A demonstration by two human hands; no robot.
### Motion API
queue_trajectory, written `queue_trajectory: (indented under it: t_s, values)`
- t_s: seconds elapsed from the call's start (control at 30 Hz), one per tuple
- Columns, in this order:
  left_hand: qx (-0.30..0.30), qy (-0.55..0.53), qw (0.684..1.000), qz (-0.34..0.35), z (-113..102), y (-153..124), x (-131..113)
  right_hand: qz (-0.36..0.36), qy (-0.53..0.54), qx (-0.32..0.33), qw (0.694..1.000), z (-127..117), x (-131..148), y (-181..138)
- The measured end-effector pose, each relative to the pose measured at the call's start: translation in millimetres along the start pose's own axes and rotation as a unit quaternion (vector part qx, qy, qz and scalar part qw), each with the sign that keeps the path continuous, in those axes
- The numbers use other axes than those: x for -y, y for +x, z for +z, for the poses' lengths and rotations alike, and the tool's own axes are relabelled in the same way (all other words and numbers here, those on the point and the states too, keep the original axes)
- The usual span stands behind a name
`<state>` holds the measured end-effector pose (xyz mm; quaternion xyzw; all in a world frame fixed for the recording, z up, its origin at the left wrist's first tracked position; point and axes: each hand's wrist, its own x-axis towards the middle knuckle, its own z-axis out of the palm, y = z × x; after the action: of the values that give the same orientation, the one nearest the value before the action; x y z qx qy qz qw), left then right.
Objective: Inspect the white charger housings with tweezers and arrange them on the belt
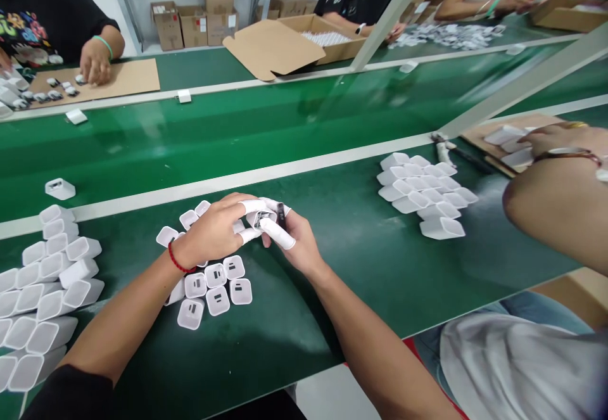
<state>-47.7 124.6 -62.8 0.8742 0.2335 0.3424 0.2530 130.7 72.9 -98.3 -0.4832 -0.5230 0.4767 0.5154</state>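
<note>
Near the middle of the green bench (361, 242), both of the person's hands meet over a small white charger shell (259, 218). The left hand (216, 230) arches over it from the left with its capped fingers (251, 206) pinched on the piece. The right hand (297, 242) closes in from the right, one white-capped finger (278, 233) laid along the shell's near edge, and it also nips a small dark part (281, 215) against the shell. Both hands are thus clamped on the same piece, raised just above the bench.

As a judgement, the step looks like fitting or checking that dark part, and it would go best with the left hand keeping the shell steady while the right alone makes the fine moves, directly above the loose shells (216, 280) lying slot-up just below the left wrist.

How the held shell points is mostly hidden by the fingers; its long axis seems to run left to right, though that cannot be told for sure.

Stacked white shells (42, 293) lie at the far left, and another pile (425, 192) sits right of centre, near a co-worker's forearm (560, 204).
</note>
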Motion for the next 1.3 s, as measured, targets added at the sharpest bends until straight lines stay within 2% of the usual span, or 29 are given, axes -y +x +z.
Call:
queue_trajectory:
  t_s: [0.2, 0.5, 0.63, 0.73, 0.83, 0.9, 0.97, 1.03, 1.1, 1.17, 1.3]
  values:
    - [0.0, 0.023, 1.0, 0.021, 1, 2, -4, 0.018, 0.016, 0.002, 1.0, 1, -4, 0]
    - [-0.032, 0.018, 0.998, 0.058, 5, 2, -8, -0.028, 0.056, -0.021, 0.998, 7, -3, -4]
    - [-0.04, 0.013, 0.997, 0.067, 5, 2, -11, -0.028, 0.075, -0.028, 0.996, 8, -1, -4]
    - [-0.026, 0.009, 0.999, 0.041, 5, 1, -10, -0.009, 0.046, -0.025, 0.999, 4, -1, -3]
    - [-0.023, -0.047, 0.996, -0.066, 5, 2, -6, 0.01, 0.044, 0.003, 0.999, -2, 2, -1]
    - [-0.043, -0.155, 0.969, -0.189, 3, 5, -5, 0.012, 0.063, -0.002, 0.998, -8, 7, 1]
    - [-0.068, -0.288, 0.903, -0.312, -1, 9, -4, 0.001, 0.077, -0.044, 0.996, -13, 11, 2]
    - [-0.098, -0.397, 0.829, -0.383, -6, 14, -5, -0.023, 0.096, -0.082, 0.992, -18, 14, 5]
    - [-0.125, -0.473, 0.774, -0.402, -10, 17, -5, -0.055, 0.108, -0.108, 0.987, -21, 15, 7]
    - [-0.145, -0.521, 0.742, -0.397, -12, 18, -6, -0.067, 0.079, -0.131, 0.986, -24, 17, 7]
    - [-0.163, -0.57, 0.724, -0.354, -12, 17, -5, -0.036, 0.019, -0.139, 0.99, -24, 19, 1]
